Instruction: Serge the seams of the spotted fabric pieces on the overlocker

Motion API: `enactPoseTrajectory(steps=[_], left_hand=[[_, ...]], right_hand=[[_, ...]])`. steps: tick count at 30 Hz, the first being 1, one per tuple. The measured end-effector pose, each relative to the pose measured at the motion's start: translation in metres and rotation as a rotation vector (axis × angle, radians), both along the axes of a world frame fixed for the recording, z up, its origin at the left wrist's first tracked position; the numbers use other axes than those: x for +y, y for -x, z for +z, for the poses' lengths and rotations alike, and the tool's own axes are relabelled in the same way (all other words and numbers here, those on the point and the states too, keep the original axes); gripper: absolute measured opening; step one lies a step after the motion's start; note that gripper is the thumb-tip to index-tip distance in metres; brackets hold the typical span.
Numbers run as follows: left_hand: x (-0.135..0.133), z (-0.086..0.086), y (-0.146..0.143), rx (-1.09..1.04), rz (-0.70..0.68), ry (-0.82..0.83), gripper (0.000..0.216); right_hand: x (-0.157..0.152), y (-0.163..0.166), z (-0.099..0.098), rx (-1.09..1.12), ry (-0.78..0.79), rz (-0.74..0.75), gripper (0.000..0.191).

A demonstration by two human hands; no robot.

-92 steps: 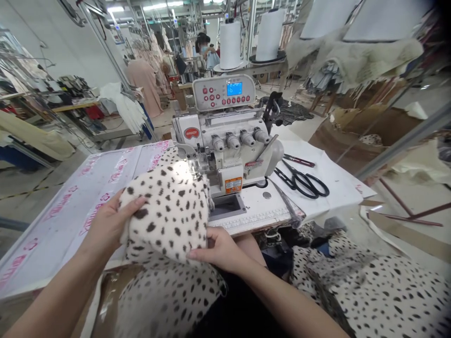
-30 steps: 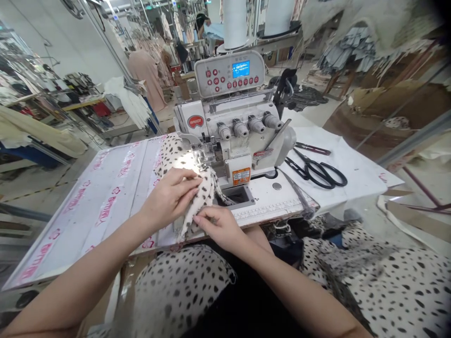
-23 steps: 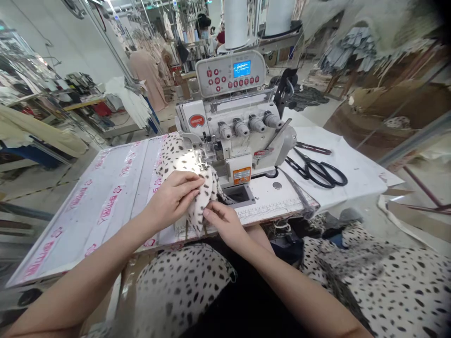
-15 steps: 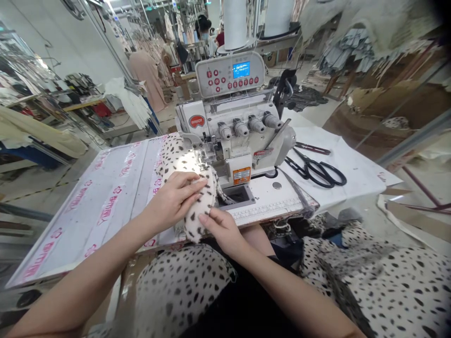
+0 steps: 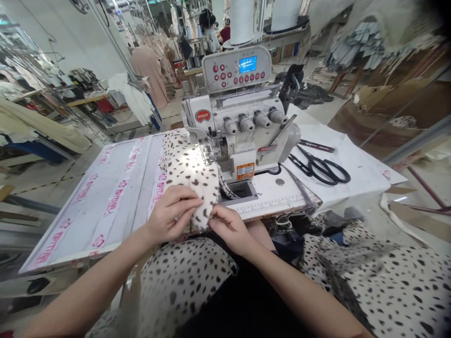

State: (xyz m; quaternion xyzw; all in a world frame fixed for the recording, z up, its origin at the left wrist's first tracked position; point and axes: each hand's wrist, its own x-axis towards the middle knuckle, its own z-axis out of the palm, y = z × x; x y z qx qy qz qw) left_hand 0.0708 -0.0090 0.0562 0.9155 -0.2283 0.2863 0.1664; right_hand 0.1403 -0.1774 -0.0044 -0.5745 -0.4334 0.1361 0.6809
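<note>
A piece of white fabric with dark spots (image 5: 186, 164) runs under the presser foot of an overlock sewing machine (image 5: 243, 126), lit by the machine's lamp. My left hand (image 5: 176, 211) is on the fabric's left side near the table's front edge, thumb and fingers closing on it. My right hand (image 5: 227, 226) pinches the fabric's right edge at the near end. A narrow strip of the cloth hangs into the opening beside the needle plate. More spotted fabric (image 5: 183, 277) lies over my lap.
Black scissors (image 5: 322, 169) and a dark red-handled tool (image 5: 318, 146) lie on white paper right of the machine. Spotted cloth (image 5: 398, 277) is heaped at the lower right. White thread cones (image 5: 241, 21) stand behind the machine. Printed plastic (image 5: 116, 188) covers the left table.
Both hands have moved nearer to me along the fabric, away from the presser foot, exposing more cloth. The view has shifted slightly, so the machine appears further right.
</note>
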Motion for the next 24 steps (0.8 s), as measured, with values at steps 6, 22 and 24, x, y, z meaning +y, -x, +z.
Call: enactPoseTrajectory(steps=[6, 22, 24], left_hand=[[-0.01, -0.015, 0.026, -0.021, -0.006, 0.07, 0.04], [-0.014, -0.019, 0.026, -0.146, 0.036, -0.043, 0.039], [-0.016, -0.02, 0.025, -0.182, 0.058, -0.062, 0.038]], right_hand=[[0.001, 0.007, -0.005, -0.387, -0.082, -0.181, 0.018], [-0.009, 0.021, 0.01, -0.602, -0.179, -0.44, 0.017], [-0.008, 0.021, 0.009, -0.595, -0.189, -0.425, 0.019]])
